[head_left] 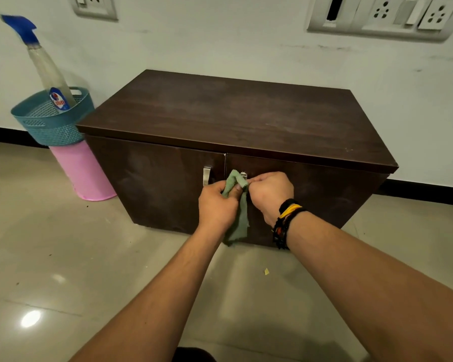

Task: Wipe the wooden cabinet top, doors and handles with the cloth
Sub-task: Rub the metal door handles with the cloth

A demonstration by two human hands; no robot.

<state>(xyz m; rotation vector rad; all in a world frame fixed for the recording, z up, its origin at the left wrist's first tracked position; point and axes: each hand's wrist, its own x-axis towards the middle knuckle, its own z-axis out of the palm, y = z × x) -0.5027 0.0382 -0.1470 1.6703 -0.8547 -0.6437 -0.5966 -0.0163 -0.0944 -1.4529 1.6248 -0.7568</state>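
Both the left hand point(216, 205) and the right hand point(268, 195) pinch the soft green cloth point(237, 205) around the right door's metal handle point(243, 175) on the dark wooden cabinet point(233, 118). A clear spray bottle point(46, 66) stands in the blue plastic basket point(53, 124) on a pink bucket point(83, 171), beside the cabinet on the shiny floor point(63, 270).

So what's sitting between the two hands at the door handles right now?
In the head view, the green cloth lies between the left hand and right hand, looped over the right door's handle. Both hands pinch it, and its tail hangs down.
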